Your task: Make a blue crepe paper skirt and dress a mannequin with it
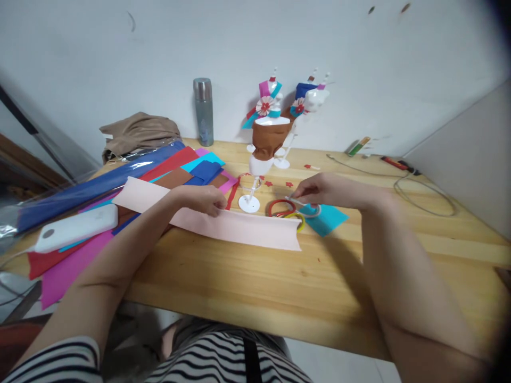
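A long pale pink sheet lies across the wooden table. My left hand is closed on its upper edge, fingers pressed together. To the right, my right hand pinches a thin white item, too small to name for sure, above the tape rolls. Beneath and beside that hand are a red ring-shaped roll, a yellow one and a turquoise sheet. Behind the pink sheet stands a small white mannequin wrapped in brown material.
Coloured sheets and a white device lie at the left. Behind them are a brown cloth and a grey flask. More dressed figures stand near the wall. A cable curls at the right.
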{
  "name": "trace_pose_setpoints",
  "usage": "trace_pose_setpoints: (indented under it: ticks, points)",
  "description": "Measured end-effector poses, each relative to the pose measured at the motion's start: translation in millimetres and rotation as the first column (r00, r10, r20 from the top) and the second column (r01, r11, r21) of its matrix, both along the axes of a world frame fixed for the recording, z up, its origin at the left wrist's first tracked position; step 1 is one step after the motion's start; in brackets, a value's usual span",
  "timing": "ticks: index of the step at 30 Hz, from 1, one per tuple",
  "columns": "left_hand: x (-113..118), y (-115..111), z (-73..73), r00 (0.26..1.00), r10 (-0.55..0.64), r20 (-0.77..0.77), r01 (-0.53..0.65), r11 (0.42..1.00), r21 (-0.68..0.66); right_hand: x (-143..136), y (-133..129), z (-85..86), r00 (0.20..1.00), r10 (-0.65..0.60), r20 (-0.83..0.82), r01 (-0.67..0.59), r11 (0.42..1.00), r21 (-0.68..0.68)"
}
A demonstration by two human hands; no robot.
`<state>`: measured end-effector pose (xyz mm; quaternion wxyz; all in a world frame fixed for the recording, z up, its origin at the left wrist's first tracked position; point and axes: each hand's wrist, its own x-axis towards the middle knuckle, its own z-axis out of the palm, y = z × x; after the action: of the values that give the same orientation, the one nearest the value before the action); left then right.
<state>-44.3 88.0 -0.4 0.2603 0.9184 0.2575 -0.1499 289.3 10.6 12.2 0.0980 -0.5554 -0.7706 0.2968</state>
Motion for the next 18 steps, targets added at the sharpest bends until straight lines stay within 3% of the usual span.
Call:
trace_pose_setpoints:
  ticks: [2,4,10,18]
  points:
    - [0.1,-0.5,-4.1,1.000,-0.026,0.015,0.026,1.000,0.001,0.6,5.1,-10.7,0.971,-0.067,0.229,0.071,0.997,-0.012]
    - [0.4,-0.7,-6.8,0.998,-0.050,0.028,0.050,0.999,0.013,-4.2,7.1,-21.8,0.943,-0.062,0.326,0.062,0.998,0.010]
    - [1.3,-0.2,-10.6,0.992,-0.100,0.073,0.098,0.995,0.026,-26.7,-5.8,-45.8,0.954,0.163,0.251,-0.188,0.979,0.080]
    - [14.9,-8.3,-15.6,0.995,-0.045,0.090,0.037,0.995,0.087,-45.0,-20.9,-39.1,0.924,0.127,0.360,-0.192,0.970,0.152]
